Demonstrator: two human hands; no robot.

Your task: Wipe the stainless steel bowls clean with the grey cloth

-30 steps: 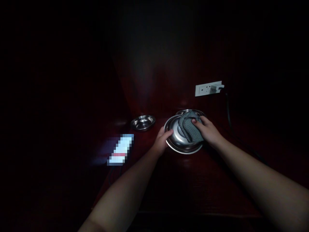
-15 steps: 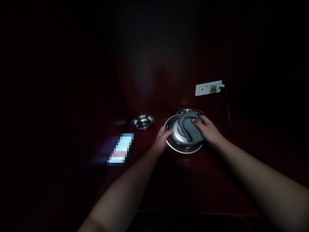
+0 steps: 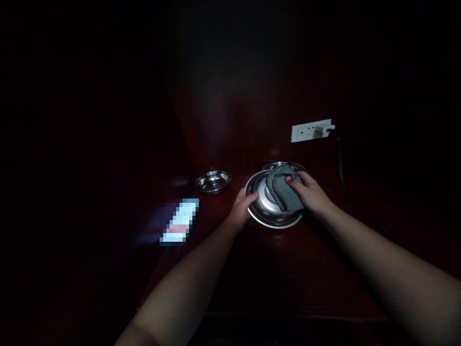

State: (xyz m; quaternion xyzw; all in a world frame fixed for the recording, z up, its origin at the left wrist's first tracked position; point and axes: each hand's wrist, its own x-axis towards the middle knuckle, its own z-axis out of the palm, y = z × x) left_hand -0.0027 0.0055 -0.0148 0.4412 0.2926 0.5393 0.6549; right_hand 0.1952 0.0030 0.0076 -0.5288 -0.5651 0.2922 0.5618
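A shiny metal bowl (image 3: 264,211) is tilted toward me above the dark red table. My left hand (image 3: 242,209) grips its left rim, thumb inside and fingers behind. In my right hand (image 3: 311,192) is a folded grey-green cloth (image 3: 286,190) with dark edging, pressed against the bowl's inside and right rim. My right thumb lies on top of the cloth; how the other fingers sit behind it is partly hidden. Just behind the held bowl, a second metal bowl (image 3: 279,164) shows only its far rim.
Another metal bowl (image 3: 213,182) stands to the left on the red table (image 3: 288,278). A lit phone (image 3: 180,223), its screen blurred, lies nearer, with a cable by it. On the back wall is a white socket (image 3: 306,131) with a plugged-in charger and a hanging cable (image 3: 341,163).
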